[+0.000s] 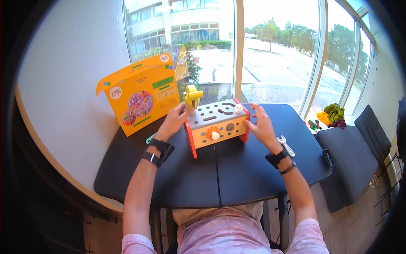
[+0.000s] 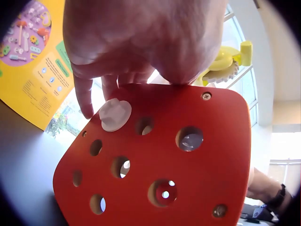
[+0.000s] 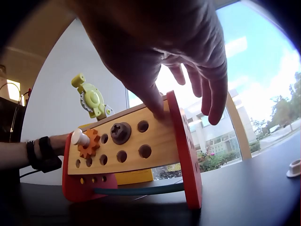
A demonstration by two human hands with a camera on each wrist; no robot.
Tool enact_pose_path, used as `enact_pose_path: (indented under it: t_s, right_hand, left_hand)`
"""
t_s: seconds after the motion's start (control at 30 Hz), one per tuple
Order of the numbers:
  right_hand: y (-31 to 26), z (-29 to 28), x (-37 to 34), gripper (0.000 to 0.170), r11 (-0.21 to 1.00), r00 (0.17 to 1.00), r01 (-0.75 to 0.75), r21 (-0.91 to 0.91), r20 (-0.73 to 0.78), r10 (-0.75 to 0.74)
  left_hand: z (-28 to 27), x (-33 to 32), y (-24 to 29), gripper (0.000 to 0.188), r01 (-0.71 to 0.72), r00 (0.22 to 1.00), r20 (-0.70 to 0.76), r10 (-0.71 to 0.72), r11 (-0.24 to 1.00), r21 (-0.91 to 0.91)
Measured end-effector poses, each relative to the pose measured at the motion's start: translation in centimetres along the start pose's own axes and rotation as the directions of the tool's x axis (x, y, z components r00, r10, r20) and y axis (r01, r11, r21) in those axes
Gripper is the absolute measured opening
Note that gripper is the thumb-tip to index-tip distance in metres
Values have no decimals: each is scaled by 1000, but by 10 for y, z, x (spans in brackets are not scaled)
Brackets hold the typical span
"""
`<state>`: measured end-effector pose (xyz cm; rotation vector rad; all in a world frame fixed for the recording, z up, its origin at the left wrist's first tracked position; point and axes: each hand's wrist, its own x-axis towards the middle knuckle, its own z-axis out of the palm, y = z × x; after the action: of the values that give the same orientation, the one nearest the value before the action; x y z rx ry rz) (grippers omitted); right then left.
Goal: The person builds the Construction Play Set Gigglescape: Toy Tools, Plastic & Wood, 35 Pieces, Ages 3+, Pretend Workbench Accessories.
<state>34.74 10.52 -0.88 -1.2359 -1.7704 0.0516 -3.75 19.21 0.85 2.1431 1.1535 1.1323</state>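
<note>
A toy workbench with red end panels, a grey perforated top and a wooden front stands on the black table. My left hand is at its left end; in the left wrist view, the fingers hang loosely over the red panel beside a white nut. A yellow-green toy piece with a toothed disc stands up beside that hand. At the other end is my right hand, its thumb against the wooden front and its fingers spread beyond the red panel. The front bears an orange gear and grey screw.
A yellow box stands behind the workbench at left. On the table, a white toy wrench lies by my right wrist, and a teal piece by my left. Dark seating and coloured cloths are at right.
</note>
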Motion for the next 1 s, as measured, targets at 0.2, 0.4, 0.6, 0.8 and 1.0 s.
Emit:
enact_pose_path:
  t_s: [0.2, 0.4, 0.6, 0.8, 1.0]
  right_hand:
    - [1, 5, -13, 39, 975, 974, -221, -18, 52, 222]
    - [16, 22, -7, 46, 989, 985, -123, -83, 114, 132]
    - [37, 32, 38, 60, 965, 928, -251, -81, 265, 264]
    - [40, 42, 74, 67, 929, 882, -371, 19, 320, 346]
    - [61, 65, 98, 65, 929, 907, -355, 103, 277, 317]
  left_hand:
    - [-3, -43, 8, 118, 73, 995, 80, -59, 982, -174]
    - [-10, -54, 16, 155, 136, 978, 178, -110, 981, -138]
    - [3, -38, 19, 150, 125, 988, 104, -115, 988, -89]
    - [11, -19, 33, 150, 189, 981, 46, -188, 982, -23]
    - [17, -3, 34, 153, 219, 976, 16, -219, 976, 4]
